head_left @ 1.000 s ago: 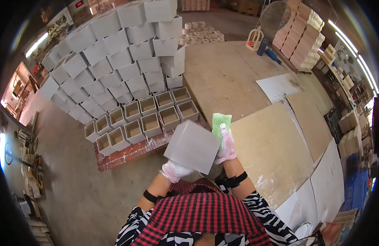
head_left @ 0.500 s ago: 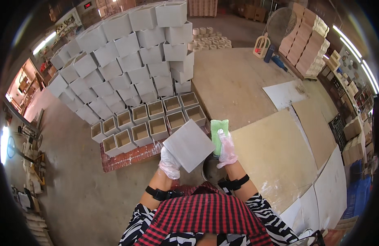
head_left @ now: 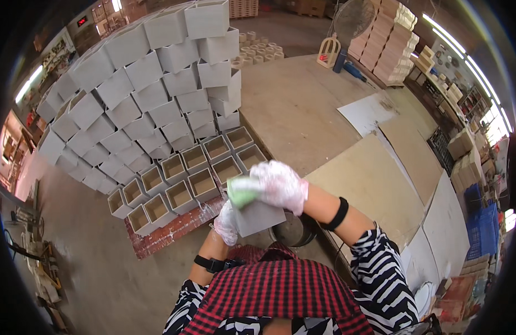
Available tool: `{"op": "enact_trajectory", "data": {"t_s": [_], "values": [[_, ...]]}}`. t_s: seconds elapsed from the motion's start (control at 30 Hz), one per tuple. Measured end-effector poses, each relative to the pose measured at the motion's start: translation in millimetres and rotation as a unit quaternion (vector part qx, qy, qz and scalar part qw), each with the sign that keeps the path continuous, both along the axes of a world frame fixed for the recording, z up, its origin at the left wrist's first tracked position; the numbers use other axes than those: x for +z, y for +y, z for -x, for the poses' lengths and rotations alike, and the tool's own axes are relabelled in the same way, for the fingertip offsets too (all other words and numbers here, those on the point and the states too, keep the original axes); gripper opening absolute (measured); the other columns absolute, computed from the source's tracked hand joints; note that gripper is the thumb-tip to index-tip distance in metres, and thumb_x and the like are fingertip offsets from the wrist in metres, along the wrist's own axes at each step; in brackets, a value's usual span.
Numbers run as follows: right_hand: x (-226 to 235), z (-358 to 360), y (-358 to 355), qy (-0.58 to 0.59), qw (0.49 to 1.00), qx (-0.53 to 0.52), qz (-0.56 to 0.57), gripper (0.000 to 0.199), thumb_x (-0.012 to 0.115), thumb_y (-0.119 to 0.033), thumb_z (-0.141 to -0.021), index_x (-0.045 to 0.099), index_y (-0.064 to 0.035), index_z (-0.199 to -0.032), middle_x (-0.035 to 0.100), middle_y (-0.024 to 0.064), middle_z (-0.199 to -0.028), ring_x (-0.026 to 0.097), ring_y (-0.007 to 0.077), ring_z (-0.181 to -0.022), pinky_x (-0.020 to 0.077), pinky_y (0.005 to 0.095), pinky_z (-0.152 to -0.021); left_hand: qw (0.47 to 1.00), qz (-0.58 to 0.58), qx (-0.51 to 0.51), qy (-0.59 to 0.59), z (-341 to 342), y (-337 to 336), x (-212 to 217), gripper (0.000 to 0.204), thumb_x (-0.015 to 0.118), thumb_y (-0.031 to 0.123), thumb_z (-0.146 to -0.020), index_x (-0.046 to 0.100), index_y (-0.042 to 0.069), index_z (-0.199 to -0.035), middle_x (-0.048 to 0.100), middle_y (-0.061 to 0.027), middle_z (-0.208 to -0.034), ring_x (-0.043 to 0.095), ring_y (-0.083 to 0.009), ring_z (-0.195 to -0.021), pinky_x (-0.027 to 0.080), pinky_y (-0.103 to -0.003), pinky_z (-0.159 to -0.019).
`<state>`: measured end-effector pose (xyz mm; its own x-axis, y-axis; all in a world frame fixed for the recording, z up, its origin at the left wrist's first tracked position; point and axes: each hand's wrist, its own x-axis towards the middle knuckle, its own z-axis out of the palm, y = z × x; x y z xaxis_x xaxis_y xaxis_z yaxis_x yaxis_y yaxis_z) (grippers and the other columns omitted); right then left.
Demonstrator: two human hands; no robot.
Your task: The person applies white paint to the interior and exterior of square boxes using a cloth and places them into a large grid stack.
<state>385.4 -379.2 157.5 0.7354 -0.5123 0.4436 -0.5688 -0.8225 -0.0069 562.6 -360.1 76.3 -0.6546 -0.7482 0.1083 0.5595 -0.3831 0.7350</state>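
My left hand (head_left: 227, 224), in a thin whitish glove, grips the left edge of a grey-white square box (head_left: 260, 222) in front of my body. Across the box's upper side lies my right hand (head_left: 279, 187), gloved too and smudged pink. Its fingers close round a green sponge (head_left: 242, 192), which presses on the box near the left hand. Glove and sponge cover much of the box, and the sponge is a little blurred. Just beyond stand two rows of open grey boxes (head_left: 202, 183) with brown insides, on a paint-spattered red board (head_left: 177, 226).
A tall stack of grey-white boxes (head_left: 149, 72) rises at the far left. Below my right forearm sits a dark bucket (head_left: 296, 233). Flat boards (head_left: 375, 192) cover the broad surface to the right. A fan (head_left: 353, 19) and stacked wooden pieces (head_left: 383, 44) stand at the back.
My right hand has swung left with the sponge, from beside the box to over it. The box has tipped and turned in my left hand. The whole view has shifted slightly.
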Motion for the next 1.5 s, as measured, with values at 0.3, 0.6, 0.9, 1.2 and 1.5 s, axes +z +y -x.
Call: {"op": "enact_trajectory", "data": {"t_s": [0.3, 0.6, 0.9, 1.2, 1.5], "values": [[11, -22, -24, -0.095, 0.991, -0.013, -0.097, 0.042, 0.059, -0.019, -0.074, 0.058, -0.0197, -0.116, 0.055, 0.0063, -0.078, 0.058, 0.0264, -0.075, 0.0485, 0.0377, -0.067, 0.991, -0.111, 0.031, 0.074, -23, -20, -63, 0.038, 0.048, 0.021, -0.092, 0.048, 0.0, -0.124, 0.053, -0.0126, -0.124, 0.055, -0.0251, -0.109, 0.046, -0.038, -0.092], [2, -23, -61, -0.193, 0.944, -0.095, -0.25, 0.035, 0.056, -0.022, -0.083, 0.054, -0.015, -0.117, 0.061, 0.0129, -0.094, 0.059, 0.0242, -0.088, 0.048, 0.0347, -0.075, 0.994, -0.082, 0.062, -0.036, -43, -19, -76, 0.039, 0.054, 0.02, -0.09, 0.05, 0.002, -0.124, 0.055, -0.0089, -0.122, 0.053, -0.0229, -0.111, 0.042, -0.036, -0.096], [-70, -8, -35, -0.622, 0.539, -0.141, -0.55, 0.041, 0.052, -0.028, -0.091, 0.049, -0.0057, -0.126, 0.059, 0.0057, -0.108, 0.056, 0.0134, -0.092, 0.0455, 0.026, -0.076, 0.802, 0.368, 0.221, -0.416, -49, -8, -15, 0.055, 0.072, 0.028, -0.071, 0.055, 0.008, -0.119, 0.056, -0.0126, -0.12, 0.05, -0.0316, -0.116, 0.037, -0.041, -0.1], [-115, -29, -33, -0.638, 0.513, -0.175, -0.547, 0.039, 0.049, -0.027, -0.094, 0.047, -0.0066, -0.128, 0.059, 0.0015, -0.108, 0.056, 0.01, -0.082, 0.0454, 0.0235, -0.064, 0.865, 0.212, 0.236, -0.388, -84, -2, -51, 0.047, 0.066, 0.021, -0.08, 0.051, 0.005, -0.123, 0.055, -0.0103, -0.123, 0.052, -0.0258, -0.114, 0.041, -0.036, -0.096], [-148, -31, -17, -0.593, 0.508, -0.295, -0.551, 0.041, 0.05, -0.029, -0.093, 0.049, -0.0059, -0.126, 0.058, 0.0045, -0.108, 0.055, 0.014, -0.089, 0.0443, 0.0282, -0.075, 0.914, -0.253, 0.255, 0.187, -133, -8, -102, 0.045, 0.036, 0.035, -0.097, 0.046, 0.006, -0.129, 0.052, -0.0118, -0.127, 0.052, -0.0273, -0.115, 0.043, -0.042, -0.098]]}}
